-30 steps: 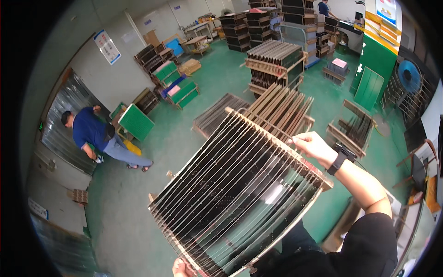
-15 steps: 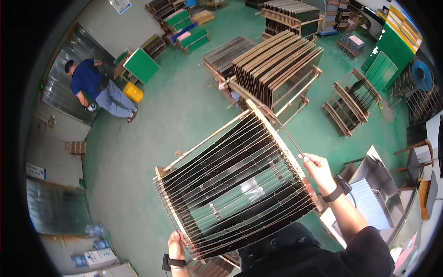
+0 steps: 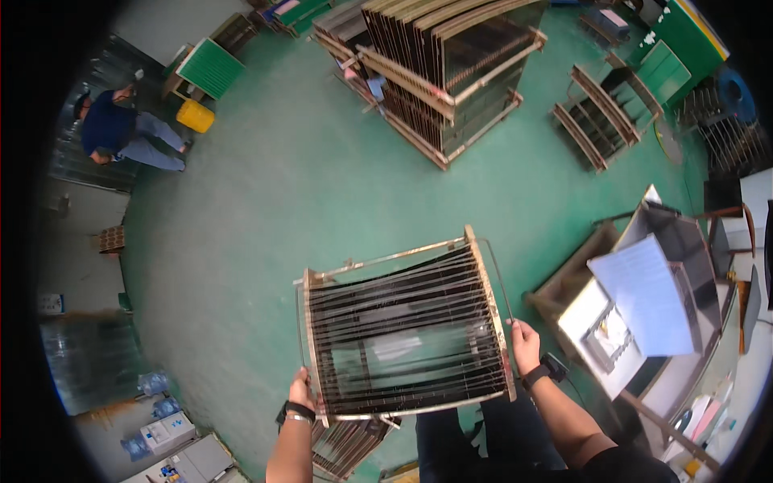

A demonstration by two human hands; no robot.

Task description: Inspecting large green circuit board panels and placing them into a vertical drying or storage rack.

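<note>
In front of my body I hold a slotted rack (image 3: 489, 310) with pale end rails and thin metal rods across it. Dark flat panels (image 3: 386, 281) stand in a row between its rails, and the green floor shows through the middle. My left hand (image 3: 301, 391) is closed on the lower left side of the rack. Over on the right, my right hand (image 3: 526, 346) grips the thin bent metal handle (image 3: 501, 286) along that end. The fingertips of both hands are partly hidden.
Beyond the rack stand large stacked racks of panels (image 3: 451, 101) and a smaller rack (image 3: 600, 121). A bench with a pale blue sheet (image 3: 648, 298) is at my right. Another rack (image 3: 346, 447) lies low by my legs. A person (image 3: 121, 133) stands far left near a yellow bucket (image 3: 196, 117).
The rack is lower in view and more level, with both hands still on it. The stacked racks and the person have shifted up in view.
</note>
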